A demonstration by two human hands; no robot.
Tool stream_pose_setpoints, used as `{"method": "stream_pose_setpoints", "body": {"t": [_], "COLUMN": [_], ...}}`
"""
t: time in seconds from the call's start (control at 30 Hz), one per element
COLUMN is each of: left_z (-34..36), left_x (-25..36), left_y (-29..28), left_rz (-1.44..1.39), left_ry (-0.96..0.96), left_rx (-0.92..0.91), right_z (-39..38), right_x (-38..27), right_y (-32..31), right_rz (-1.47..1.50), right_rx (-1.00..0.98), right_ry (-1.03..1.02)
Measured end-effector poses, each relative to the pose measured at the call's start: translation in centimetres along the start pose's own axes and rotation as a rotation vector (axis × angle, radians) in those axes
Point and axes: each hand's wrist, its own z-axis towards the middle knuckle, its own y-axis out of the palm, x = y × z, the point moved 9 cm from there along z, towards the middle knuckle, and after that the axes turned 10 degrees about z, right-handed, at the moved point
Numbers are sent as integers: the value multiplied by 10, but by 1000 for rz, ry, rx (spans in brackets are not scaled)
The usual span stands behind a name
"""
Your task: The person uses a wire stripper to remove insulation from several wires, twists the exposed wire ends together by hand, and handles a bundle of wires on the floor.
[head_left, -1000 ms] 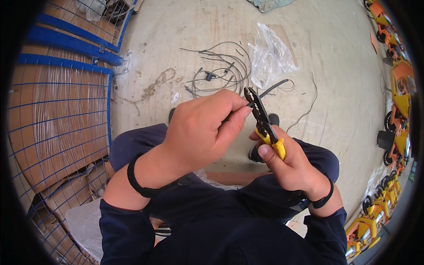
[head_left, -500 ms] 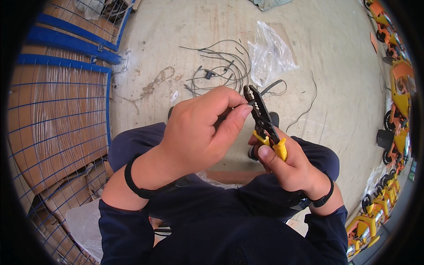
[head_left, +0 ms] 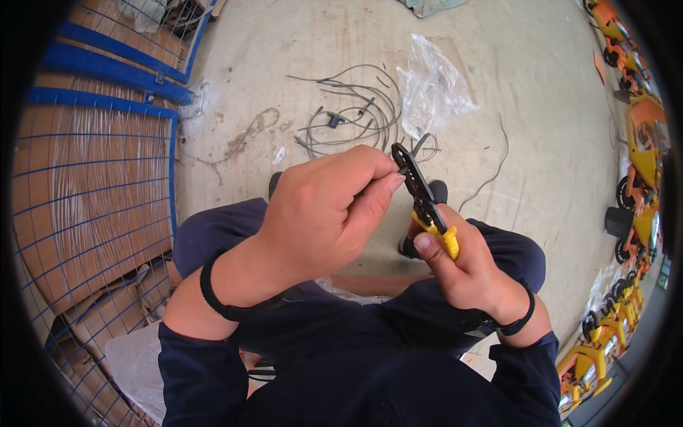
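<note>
Left grip (head_left: 324,217) closed to narrow pinch, holding dark cable (head_left: 403,171) right beside pliers (head_left: 427,208), likely for steadiness; cable sits above floor (head_left: 341,28), between both grips. Right grip (head_left: 466,263) wrapped around yellow handles (head_left: 449,243), seemingly for squeezing leverage.

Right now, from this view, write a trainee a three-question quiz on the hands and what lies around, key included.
1. What colour are the handles of the pliers-like tool in the right hand?
2. True or false: the clear plastic sheet lies to the right of the tangle of dark cables.
3. The left hand:
A) hangs empty
B) pinches a dark cable end at the tool
C) grips the plastic sheet

Key: 1. Yellow. 2. True. 3. B.
</note>
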Motion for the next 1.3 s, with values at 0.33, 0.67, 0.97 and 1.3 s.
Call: {"method": "stream_pose_setpoints", "body": {"t": [0.33, 0.67, 0.97, 1.3], "left_z": [1, 0, -1, -3], "left_x": [6, 10, 6, -1], "left_y": [-6, -2, -2, -2], "left_rz": [88, 98, 47, -7], "left_ry": [67, 70, -31, -153], "left_rx": [119, 82, 53, 47], "right_z": [6, 2, 2, -1], "right_x": [2, 7, 5, 11], "right_y": [7, 8, 9, 12], "right_rz": [75, 98, 66, 188], "right_rx": [-57, -122, -134, -143], "right_ry": [37, 124, 106, 139]}}
